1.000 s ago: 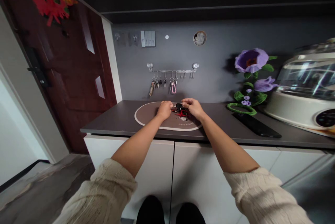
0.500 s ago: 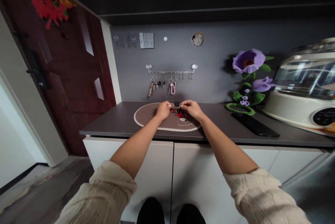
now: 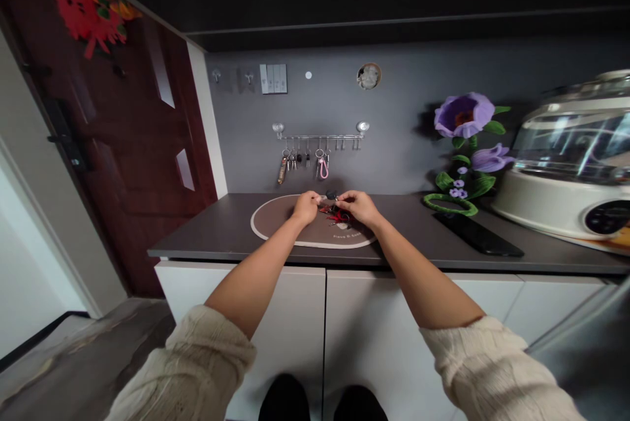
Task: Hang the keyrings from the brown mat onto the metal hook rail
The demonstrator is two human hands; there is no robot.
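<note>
Above an oval brown mat (image 3: 275,219) on the counter, my two hands are close together. My right hand (image 3: 360,206) pinches what looks like a key with a black head (image 3: 331,195). My left hand (image 3: 307,206) is closed, thumb and finger pressed together just left of the black head; what they pinch is too small to name. Beneath the hands, a bunch of keys with red pieces (image 3: 339,216) lies on the mat.
A hook rail (image 3: 322,138) on the wall holds several keys and a pink loop (image 3: 323,168). To the right are a black phone (image 3: 477,235), purple flowers in a green ring (image 3: 465,116) and a white appliance (image 3: 541,204). A dark red door (image 3: 132,145) is at left.
The black head has tilted slightly between my fingers. Both hands keep nearly the same place, and the whole view has shifted a little.
</note>
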